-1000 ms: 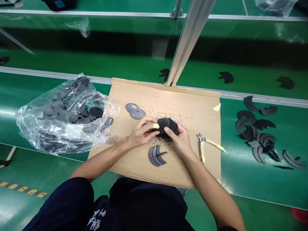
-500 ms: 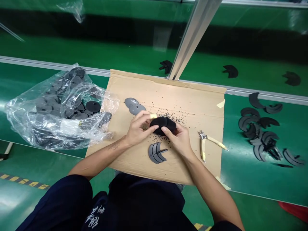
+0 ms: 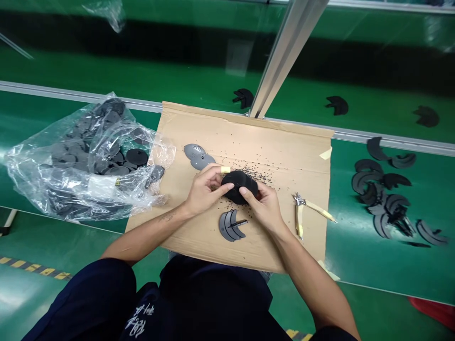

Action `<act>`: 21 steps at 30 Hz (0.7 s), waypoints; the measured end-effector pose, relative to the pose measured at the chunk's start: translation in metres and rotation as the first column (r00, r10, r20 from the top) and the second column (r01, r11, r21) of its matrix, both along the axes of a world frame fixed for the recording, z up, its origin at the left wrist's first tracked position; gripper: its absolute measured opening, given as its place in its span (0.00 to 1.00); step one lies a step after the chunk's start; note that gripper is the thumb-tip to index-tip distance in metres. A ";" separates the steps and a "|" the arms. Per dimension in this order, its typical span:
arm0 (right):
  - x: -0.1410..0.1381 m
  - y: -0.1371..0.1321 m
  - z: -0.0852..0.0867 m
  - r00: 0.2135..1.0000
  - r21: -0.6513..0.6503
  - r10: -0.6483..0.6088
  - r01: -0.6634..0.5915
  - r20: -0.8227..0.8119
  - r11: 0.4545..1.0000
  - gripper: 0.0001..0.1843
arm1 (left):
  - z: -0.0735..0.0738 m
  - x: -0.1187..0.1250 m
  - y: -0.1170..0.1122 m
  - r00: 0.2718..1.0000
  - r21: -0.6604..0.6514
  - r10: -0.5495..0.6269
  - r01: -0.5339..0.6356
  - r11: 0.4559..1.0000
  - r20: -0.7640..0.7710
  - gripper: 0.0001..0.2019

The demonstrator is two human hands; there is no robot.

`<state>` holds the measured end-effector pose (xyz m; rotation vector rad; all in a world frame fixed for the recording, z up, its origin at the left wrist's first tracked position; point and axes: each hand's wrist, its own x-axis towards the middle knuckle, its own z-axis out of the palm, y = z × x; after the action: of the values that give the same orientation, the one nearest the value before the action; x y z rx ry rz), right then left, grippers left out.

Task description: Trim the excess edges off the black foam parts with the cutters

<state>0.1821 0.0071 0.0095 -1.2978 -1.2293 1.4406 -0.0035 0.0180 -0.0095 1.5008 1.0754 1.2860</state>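
Observation:
Between both hands is a round black plastic part [image 3: 239,181], held above a cardboard sheet [image 3: 284,147]. My left hand [image 3: 206,190] grips its left side, thumb on the face, with yellow tape round one finger. The right side is pinched by my right hand [image 3: 265,203], its thumb also on the face and its other fingers mostly hidden behind. Just below lies a grey curved, ribbed part [image 3: 231,225] with a black stem. Two joined grey discs [image 3: 198,157] rest beyond my left hand. Small black bits [image 3: 261,171] are scattered around the held part.
Side cutters [image 3: 300,208] with yellow handles lie on the cardboard at right. A clear plastic bag [image 3: 81,166] of black discs sits at left. Several curved black parts [image 3: 386,201] are piled on the green bench at right. A metal post [image 3: 284,61] rises behind the cardboard.
The black part has turned in my hands: its two offset rounded pieces now line up into a single disc outline. Both hands stay in nearly the same place.

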 end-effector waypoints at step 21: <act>0.001 -0.004 0.000 0.997 0.065 -0.032 0.027 0.073 0.998 0.21 | 0.003 -0.001 -0.003 0.996 0.036 -0.038 0.041 0.999 -0.077 0.13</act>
<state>0.1832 0.0029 0.0091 -1.3303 -1.2888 1.3324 -0.0048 0.0154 -0.0070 1.6028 1.0709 1.2360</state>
